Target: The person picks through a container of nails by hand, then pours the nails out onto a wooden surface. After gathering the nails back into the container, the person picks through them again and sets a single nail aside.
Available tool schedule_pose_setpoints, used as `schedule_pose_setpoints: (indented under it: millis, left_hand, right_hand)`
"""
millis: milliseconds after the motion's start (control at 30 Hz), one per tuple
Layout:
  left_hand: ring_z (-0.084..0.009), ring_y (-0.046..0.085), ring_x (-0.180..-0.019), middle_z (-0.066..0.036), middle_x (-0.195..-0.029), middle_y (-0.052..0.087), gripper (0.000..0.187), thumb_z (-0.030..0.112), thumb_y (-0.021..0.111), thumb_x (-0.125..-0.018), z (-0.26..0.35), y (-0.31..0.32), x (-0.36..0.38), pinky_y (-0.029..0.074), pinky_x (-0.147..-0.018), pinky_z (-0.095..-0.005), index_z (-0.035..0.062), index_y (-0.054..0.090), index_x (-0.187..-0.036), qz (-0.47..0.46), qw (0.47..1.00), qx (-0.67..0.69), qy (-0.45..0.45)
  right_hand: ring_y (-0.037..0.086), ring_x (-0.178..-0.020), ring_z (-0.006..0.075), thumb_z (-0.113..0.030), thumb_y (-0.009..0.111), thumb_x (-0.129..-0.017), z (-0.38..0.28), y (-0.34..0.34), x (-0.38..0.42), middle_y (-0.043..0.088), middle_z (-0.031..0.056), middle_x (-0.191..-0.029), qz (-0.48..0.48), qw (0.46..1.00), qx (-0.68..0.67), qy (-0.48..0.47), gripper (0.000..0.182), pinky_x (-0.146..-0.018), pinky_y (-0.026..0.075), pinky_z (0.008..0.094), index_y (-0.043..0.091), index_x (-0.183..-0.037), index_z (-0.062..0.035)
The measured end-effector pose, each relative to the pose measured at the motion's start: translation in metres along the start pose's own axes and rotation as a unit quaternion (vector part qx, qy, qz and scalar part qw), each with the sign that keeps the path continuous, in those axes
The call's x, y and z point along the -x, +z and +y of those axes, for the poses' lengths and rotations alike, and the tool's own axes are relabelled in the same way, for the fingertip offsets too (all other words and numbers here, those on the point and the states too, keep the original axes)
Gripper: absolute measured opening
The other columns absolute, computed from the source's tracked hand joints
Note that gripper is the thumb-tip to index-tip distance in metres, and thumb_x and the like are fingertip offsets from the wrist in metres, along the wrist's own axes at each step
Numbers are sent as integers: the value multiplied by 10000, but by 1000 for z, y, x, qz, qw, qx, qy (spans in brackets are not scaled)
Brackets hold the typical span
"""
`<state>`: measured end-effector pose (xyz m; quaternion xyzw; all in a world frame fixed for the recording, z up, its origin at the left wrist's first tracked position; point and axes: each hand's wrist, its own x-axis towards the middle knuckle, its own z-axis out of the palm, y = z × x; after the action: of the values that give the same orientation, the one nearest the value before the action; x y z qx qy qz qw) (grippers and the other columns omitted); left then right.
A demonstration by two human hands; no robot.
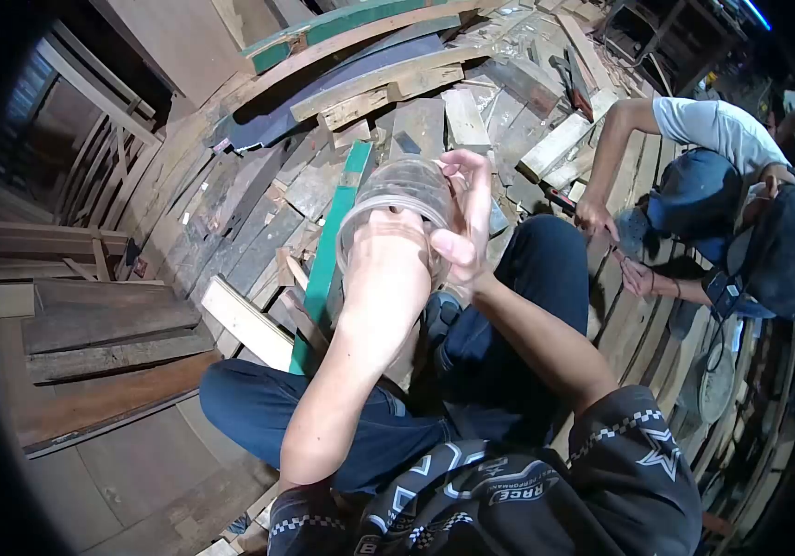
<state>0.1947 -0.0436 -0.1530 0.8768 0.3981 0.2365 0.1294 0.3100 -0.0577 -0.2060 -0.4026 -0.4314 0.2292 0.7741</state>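
A clear plastic jar [404, 178] is held in front of me above my lap, its round mouth tilted toward me. My left hand [390, 232] reaches through that mouth into the jar. Its fingers are blurred behind the plastic, so I cannot make out whether they hold anything. Wrapped around the jar's right side is my right hand [467, 218], with the thumb near the rim and the fingers toward the far end. Below and left of the jar lies a green-painted wooden strip [334, 236].
Scrap boards and wood offcuts [249, 218] cover the floor ahead. A curved wooden piece [388, 83] lies beyond them. On the right, a co-worker [722, 139] crouches over wooden slats [624, 320], both hands low. Stacked planks [110, 324] lie to the left.
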Motion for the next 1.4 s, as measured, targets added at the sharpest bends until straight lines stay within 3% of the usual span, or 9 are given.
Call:
schedule_pose_setpoints:
  millis: [133, 267, 367, 567, 667, 900, 933, 1300, 1400]
  left_hand:
    - [-412, 621, -931, -247, -968, 650, 343, -29, 588, -684, -2, -5, -6, 514, -814, -454, 2, 652, -1020, -119, 991, 54, -38]
    - [-401, 626, -952, -243, -989, 655, 363, -30, 565, -697, 0, -4, -10, 514, -802, -431, 5, 651, -1048, -80, 996, -30, -3]
    - [-398, 624, -984, -234, -1021, 657, 349, 6, 582, -723, -7, 1, -16, 513, -804, -424, 6, 650, -1065, -10, 993, 107, 55]
    - [-349, 656, -911, -199, -975, 673, 309, 125, 643, -776, -8, 15, -20, 514, -769, -390, 29, 656, -1070, 30, 988, 148, -26]
    - [-319, 661, -887, -186, -961, 674, 291, 159, 651, -791, -4, 13, -28, 513, -756, -380, 28, 659, -1051, -57, 980, 135, -135]
    - [-360, 671, -946, -218, -1009, 682, 310, 244, 618, -820, -8, 20, -38, 544, -810, -412, 12, 675, -1017, -93, 991, 38, -91]
    - [-365, 672, -929, -228, -984, 679, 316, 215, 626, -802, -15, 28, -31, 544, -803, -420, 2, 658, -1035, 12, 997, 81, -8]
    - [-411, 654, -879, -242, -952, 664, 289, 141, 629, -784, -31, 39, -28, 531, -781, -438, 12, 620, -1041, 0, 978, 197, -72]
    - [-410, 649, -864, -233, -935, 664, 226, 119, 602, -797, -39, 56, -20, 521, -743, -447, 11, 626, -994, 78, 977, 190, -49]
  right_hand:
    - [383, -1041, 206, -446, 727, -542, -2, -2, 1, 361, 94, -1096, -6, 1000, 9, -9, 887, -966, 318, 340, 386, -1230, -1]
    - [385, -1035, 209, -457, 729, -534, 1, -1, 0, 360, 88, -1085, 4, 1000, 8, -14, 897, -968, 318, 341, 390, -1226, 2]
    - [386, -1029, 209, -454, 730, -530, -1, -1, 0, 360, 84, -1086, 7, 999, 36, -36, 887, -966, 321, 340, 398, -1216, 0]
    - [394, -1012, 204, -489, 745, -548, -5, 3, -2, 369, 96, -1060, 8, 998, 35, -52, 911, -936, 339, 331, 382, -1210, 22]
    - [398, -1017, 211, -487, 751, -542, 0, -2, -2, 371, 103, -1060, 5, 996, 69, -56, 917, -933, 346, 338, 379, -1203, 28]
    - [385, -1098, 207, -459, 785, -538, 13, -13, 1, 372, 102, -1142, -30, 984, 154, -87, 978, -1008, 293, 346, 325, -1269, -1]
    - [384, -1085, 208, -466, 792, -528, 15, -13, 2, 375, 101, -1137, -25, 977, 186, -99, 988, -999, 302, 353, 330, -1266, 2]
    - [413, -1021, 239, -532, 782, -513, 11, -5, 7, 403, 127, -1083, -40, 962, 234, -135, 954, -948, 340, 373, 419, -1185, 40]
    - [413, -1038, 238, -542, 790, -506, 10, -5, 7, 409, 130, -1104, -41, 959, 242, -142, 976, -952, 342, 372, 418, -1194, 42]
